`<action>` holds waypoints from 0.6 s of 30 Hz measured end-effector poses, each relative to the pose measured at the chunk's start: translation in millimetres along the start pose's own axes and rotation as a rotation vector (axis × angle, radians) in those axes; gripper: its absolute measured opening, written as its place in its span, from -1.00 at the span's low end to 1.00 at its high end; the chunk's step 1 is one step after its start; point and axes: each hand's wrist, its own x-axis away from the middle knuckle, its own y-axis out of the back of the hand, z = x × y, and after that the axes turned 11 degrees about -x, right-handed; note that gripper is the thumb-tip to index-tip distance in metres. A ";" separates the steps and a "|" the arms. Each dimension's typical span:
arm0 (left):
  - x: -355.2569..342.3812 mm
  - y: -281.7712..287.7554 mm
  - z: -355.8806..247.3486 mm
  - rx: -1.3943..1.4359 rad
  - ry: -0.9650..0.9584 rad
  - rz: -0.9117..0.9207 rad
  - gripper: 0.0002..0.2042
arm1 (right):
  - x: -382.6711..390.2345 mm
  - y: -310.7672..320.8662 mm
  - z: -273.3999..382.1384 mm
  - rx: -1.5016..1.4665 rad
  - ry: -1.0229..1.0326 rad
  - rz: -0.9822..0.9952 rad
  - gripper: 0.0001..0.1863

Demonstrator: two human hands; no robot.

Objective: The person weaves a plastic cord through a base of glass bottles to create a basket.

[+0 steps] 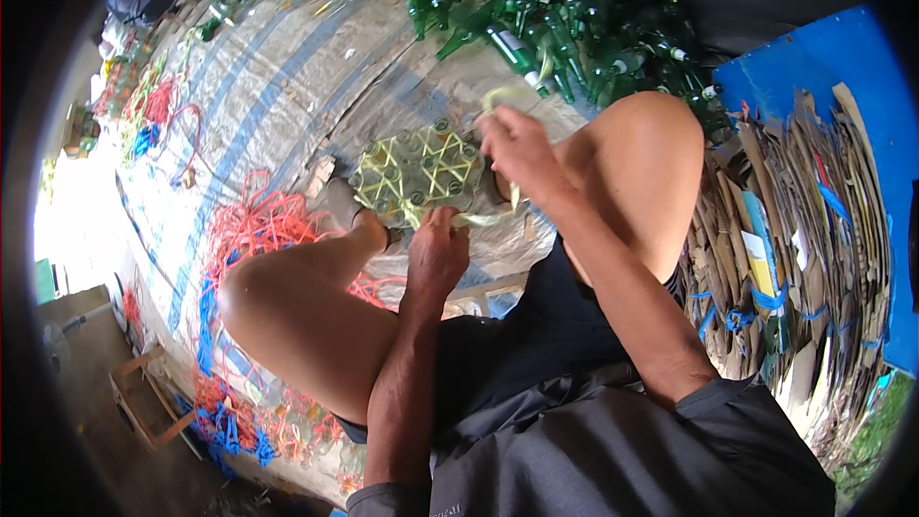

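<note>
A bundle of clear glass bottles [418, 172] stands upright between my feet, with pale yellow-green plastic twine [488, 220] woven in a criss-cross around the bottle necks. At the near edge of the bundle, my left hand [438, 247] is closed on the twine. Farther right and higher, my right hand [517, 146] pinches the loose length of the same twine. One stretch runs between the two hands, and a loose end curls above the right fist. The right hand and that end are slightly blurred by motion.
Green glass bottles [565, 14] lie heaped at the far right. Tied stacks of flattened cardboard [780, 258] stand at the right beside a blue panel [804, 62]. Tangled red twine [258, 225] lies left of my leg, over a striped tarp [287, 57]. A wooden frame [144, 402] is at lower left.
</note>
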 end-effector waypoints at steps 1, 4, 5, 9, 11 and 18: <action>-4.3 1.3 -2.8 0.026 0.018 -0.010 -0.74 | -1.7 -2.3 -4.7 0.245 0.184 0.066 -0.76; -10.4 3.2 -6.5 0.006 -0.056 -0.209 -0.59 | 18.2 -12.9 2.0 0.481 0.334 0.175 -0.77; -11.8 2.8 -4.2 -0.006 -0.069 -0.298 -0.53 | 22.9 -15.0 8.4 0.584 0.232 0.300 -0.83; -13.9 13.9 -20.1 0.177 0.087 -0.243 -0.46 | 43.3 -16.0 23.1 0.639 0.295 0.462 -0.87; -17.9 19.0 -24.8 0.071 0.015 -0.225 -0.55 | 44.9 -14.0 27.2 0.626 0.319 0.501 -0.86; -25.3 25.8 -7.9 -0.082 -0.039 -0.268 -0.80 | 29.9 1.6 40.8 0.724 0.521 0.527 -0.88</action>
